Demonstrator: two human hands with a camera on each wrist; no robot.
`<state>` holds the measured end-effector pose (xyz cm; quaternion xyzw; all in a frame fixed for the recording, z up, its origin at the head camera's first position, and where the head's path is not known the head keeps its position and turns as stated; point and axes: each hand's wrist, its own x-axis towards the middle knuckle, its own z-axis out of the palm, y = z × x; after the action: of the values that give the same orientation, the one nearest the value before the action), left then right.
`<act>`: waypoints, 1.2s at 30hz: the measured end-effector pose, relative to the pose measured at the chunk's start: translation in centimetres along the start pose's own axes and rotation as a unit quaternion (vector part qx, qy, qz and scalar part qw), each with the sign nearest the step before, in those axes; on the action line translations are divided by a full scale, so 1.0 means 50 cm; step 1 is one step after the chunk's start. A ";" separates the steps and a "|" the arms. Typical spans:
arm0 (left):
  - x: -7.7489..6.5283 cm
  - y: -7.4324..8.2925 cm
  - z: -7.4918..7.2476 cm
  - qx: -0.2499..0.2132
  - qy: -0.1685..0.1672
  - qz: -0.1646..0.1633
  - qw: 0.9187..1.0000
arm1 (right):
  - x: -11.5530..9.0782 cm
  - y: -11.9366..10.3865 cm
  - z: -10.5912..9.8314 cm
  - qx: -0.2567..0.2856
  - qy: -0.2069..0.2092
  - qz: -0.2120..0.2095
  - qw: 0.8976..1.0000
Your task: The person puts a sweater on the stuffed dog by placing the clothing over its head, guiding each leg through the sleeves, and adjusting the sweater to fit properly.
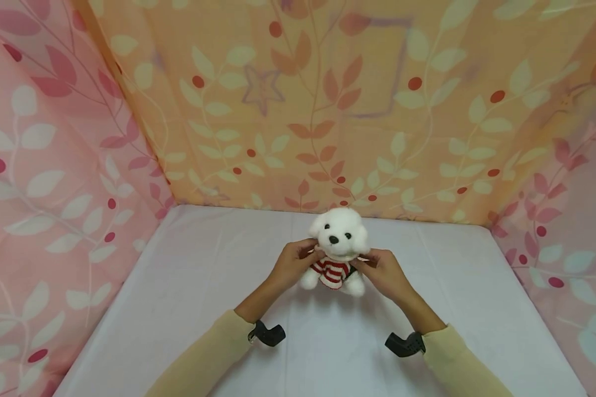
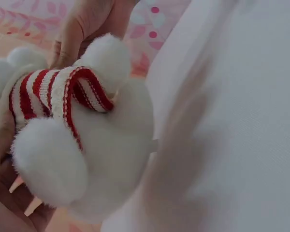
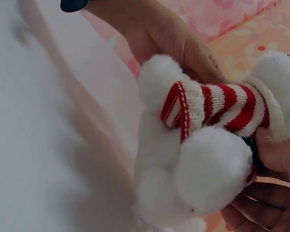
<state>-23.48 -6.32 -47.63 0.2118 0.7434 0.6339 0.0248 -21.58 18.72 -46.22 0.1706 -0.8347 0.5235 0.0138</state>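
A white plush dog (image 1: pixel 345 223) faces the head camera, with dark eyes, a dark nose and a red-and-white striped knit sweater (image 1: pixel 334 273). My left hand (image 1: pixel 296 263) grips one side of it, just under the head. On the opposite side my right hand (image 1: pixel 386 275) holds it at the same height, thumb in front. The wrist views show the toy's fluffy paw (image 2: pixel 50 162) and rounded white underside (image 2: pixel 121 150) from below, raised over the cloth. Seen from the right wrist, the right thumb (image 3: pixel 275 152) presses against the sweater near a dark patch.
A white cloth (image 1: pixel 189 309) covers the table, and the hands' shadows fall on it. Orange leaf-patterned fabric (image 1: pixel 298 110) hangs behind, with pink patterned fabric (image 1: pixel 54 193) at the left and more (image 1: pixel 571 259) at the right. Black devices (image 1: pixel 270 334) are strapped to both wrists.
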 end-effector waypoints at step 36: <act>-0.060 0.076 -0.029 0.109 -0.102 0.047 0.988 | 0.030 -0.024 -0.021 -0.127 -0.134 -0.093 0.978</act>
<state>-20.11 -8.32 -44.41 0.3112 0.7908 0.5250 0.0477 -22.78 18.79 -44.42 0.3132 -0.8690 0.3821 -0.0279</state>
